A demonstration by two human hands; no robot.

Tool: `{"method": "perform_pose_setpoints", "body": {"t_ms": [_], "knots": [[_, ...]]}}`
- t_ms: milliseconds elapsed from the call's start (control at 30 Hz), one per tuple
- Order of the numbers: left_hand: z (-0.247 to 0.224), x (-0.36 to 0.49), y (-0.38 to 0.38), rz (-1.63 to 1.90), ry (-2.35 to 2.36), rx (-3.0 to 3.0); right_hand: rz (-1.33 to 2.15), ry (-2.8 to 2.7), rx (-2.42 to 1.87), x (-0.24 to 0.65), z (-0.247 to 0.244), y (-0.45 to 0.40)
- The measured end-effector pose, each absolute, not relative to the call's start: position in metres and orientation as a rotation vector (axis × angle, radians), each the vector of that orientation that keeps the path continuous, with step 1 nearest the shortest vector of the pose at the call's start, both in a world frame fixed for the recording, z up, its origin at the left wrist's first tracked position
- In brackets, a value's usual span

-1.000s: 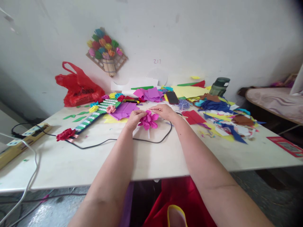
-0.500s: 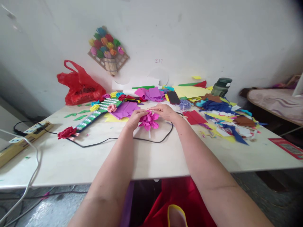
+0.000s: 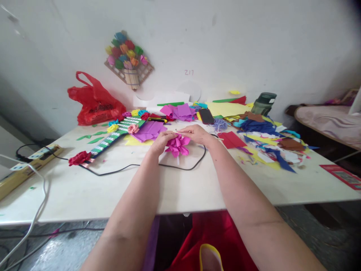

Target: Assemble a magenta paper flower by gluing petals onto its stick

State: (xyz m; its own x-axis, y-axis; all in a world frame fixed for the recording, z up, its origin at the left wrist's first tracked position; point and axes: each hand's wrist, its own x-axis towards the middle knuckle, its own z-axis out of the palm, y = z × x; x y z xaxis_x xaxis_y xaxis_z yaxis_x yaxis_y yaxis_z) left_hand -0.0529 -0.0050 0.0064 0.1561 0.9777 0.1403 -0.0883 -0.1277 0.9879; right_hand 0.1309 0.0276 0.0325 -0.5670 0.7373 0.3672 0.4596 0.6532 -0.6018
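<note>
Over the middle of the white table (image 3: 186,192), a magenta paper flower (image 3: 179,146) with pointed petals sits between my two hands. My left hand (image 3: 163,142) is closed on the flower's left side. From the right, my right hand (image 3: 195,134) pinches at the flower's upper edge, fingers pressed together; the fingertips of both hands nearly meet there. What lies under the fingertips is hidden. Behind my left hand are purple paper sheets (image 3: 148,131). A green-and-white striped panel (image 3: 117,136) edged with paper roses lies to the left.
A black cable (image 3: 113,174) runs across the table beneath my forearms to a power strip (image 3: 31,165). At the back stand a red plastic bag (image 3: 94,103) and a dark bottle (image 3: 264,104), with a phone (image 3: 206,116) between. Paper scraps (image 3: 270,139) are heaped on the right.
The fingers of my right hand have shifted slightly at the top of the flower, and its petals have turned a little. Both arms stay almost in place.
</note>
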Motion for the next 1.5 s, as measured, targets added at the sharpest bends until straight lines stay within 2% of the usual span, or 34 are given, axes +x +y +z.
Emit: {"method": "perform_pose_setpoints", "body": {"t_ms": [500, 900, 1500], "knots": [[0.000, -0.052, 0.000, 1.304, 0.972, 1.158, 0.186, -2.437, -0.883, 0.130, 0.033, 0.027], [0.004, -0.053, -0.004, 1.251, 0.966, 1.222, 0.075, -2.457, -0.944, 0.129, 0.032, 0.029], [0.001, -0.057, -0.001, 1.229, 0.901, 1.336, 0.373, -2.279, -0.942, 0.125, 0.034, 0.019]]}}
